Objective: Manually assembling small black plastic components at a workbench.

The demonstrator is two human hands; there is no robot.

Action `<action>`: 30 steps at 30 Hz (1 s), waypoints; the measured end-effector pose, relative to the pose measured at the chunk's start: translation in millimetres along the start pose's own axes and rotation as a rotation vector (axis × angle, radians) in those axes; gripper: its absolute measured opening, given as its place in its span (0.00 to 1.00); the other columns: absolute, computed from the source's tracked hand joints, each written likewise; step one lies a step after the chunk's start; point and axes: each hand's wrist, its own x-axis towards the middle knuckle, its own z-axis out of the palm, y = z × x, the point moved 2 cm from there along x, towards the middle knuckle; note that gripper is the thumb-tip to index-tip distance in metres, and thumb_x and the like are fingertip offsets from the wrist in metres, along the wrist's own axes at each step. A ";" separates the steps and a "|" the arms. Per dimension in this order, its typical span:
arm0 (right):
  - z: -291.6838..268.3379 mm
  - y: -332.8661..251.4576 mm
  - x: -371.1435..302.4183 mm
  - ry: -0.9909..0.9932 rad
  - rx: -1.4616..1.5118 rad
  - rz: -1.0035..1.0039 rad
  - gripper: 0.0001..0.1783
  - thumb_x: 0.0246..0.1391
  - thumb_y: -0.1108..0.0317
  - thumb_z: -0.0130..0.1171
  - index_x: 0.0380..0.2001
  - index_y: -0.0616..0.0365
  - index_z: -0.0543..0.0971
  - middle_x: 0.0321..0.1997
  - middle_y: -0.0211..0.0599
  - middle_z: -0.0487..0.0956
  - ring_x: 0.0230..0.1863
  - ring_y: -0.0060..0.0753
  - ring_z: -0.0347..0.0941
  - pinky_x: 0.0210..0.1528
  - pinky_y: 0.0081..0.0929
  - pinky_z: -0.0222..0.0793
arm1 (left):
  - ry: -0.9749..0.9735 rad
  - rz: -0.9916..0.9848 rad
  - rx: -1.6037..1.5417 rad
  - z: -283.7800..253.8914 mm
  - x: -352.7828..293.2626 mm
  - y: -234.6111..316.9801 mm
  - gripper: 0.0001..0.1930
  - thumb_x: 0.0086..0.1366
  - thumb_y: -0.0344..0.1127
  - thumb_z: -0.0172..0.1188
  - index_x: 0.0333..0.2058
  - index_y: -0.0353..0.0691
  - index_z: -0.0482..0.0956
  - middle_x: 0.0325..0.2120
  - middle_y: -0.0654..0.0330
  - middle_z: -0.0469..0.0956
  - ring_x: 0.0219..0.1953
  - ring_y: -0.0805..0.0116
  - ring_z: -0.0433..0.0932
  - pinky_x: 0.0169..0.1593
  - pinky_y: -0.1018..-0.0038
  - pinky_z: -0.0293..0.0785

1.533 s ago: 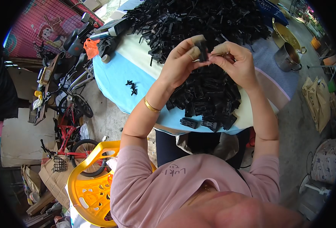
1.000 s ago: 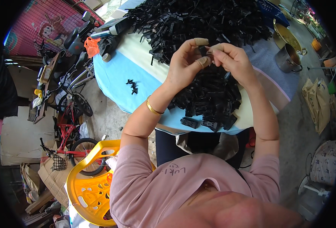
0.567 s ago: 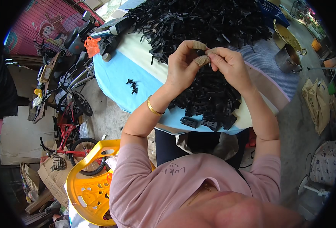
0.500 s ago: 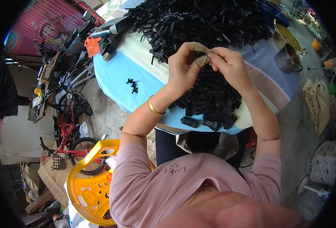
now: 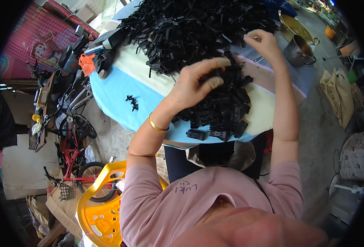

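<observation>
My left hand (image 5: pixel 192 84) hovers over the near part of a pile of black plastic parts (image 5: pixel 227 99). Tan wraps cover its thumb and index finger. Those fingers are apart with nothing between them, and a gold bangle (image 5: pixel 157 124) circles the wrist. Farther off to the right, my right hand (image 5: pixel 264 45) is raised beside the large far heap of black plastic pieces (image 5: pixel 194 33). Its thumb and index finger curl together in a pinch; whether anything is between them I cannot make out. Two single black parts (image 5: pixel 195 134) lie at the table's near edge.
The table's striped cloth (image 5: pixel 120 88) carries a small cluster of black bits (image 5: pixel 132 103) at left and an orange bag (image 5: pixel 86 64) at its far left edge. A metal pot (image 5: pixel 298 51) and brass-coloured pan (image 5: pixel 295 26) stand at right. A yellow chair (image 5: pixel 103 218) is near left.
My hands were together, fingertips meeting at the left hand's wrapped fingers. They have parted: the right moved away and to the right, the left dropped slightly nearer. The view shifted a little.
</observation>
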 end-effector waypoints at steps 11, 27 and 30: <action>41.0 -38.1 -8.8 -0.393 -0.134 0.193 0.23 0.35 0.53 0.66 0.29 0.64 0.78 0.28 0.41 0.79 0.30 0.35 0.76 0.34 0.27 0.71 | 0.087 -0.178 -0.247 -7.5 -4.8 -23.7 0.22 0.54 0.25 0.58 0.49 0.34 0.68 0.42 0.59 0.73 0.47 0.70 0.70 0.50 0.74 0.68; 41.5 -105.6 -43.1 -0.247 0.821 0.035 0.11 0.56 0.68 0.49 0.38 0.63 0.74 0.25 0.26 0.72 0.26 0.13 0.65 0.28 0.10 0.62 | 0.227 -0.062 -0.465 -11.7 0.9 -23.6 0.25 0.53 0.19 0.56 0.52 0.31 0.62 0.49 0.55 0.67 0.45 0.71 0.72 0.46 0.78 0.71; 40.2 -108.9 -45.8 -0.246 0.715 -0.108 0.11 0.57 0.68 0.48 0.36 0.64 0.75 0.21 0.24 0.69 0.23 0.12 0.62 0.27 0.11 0.60 | 0.260 -0.156 -0.465 -14.8 0.1 -26.8 0.22 0.54 0.18 0.55 0.49 0.31 0.66 0.48 0.55 0.69 0.41 0.72 0.74 0.42 0.80 0.72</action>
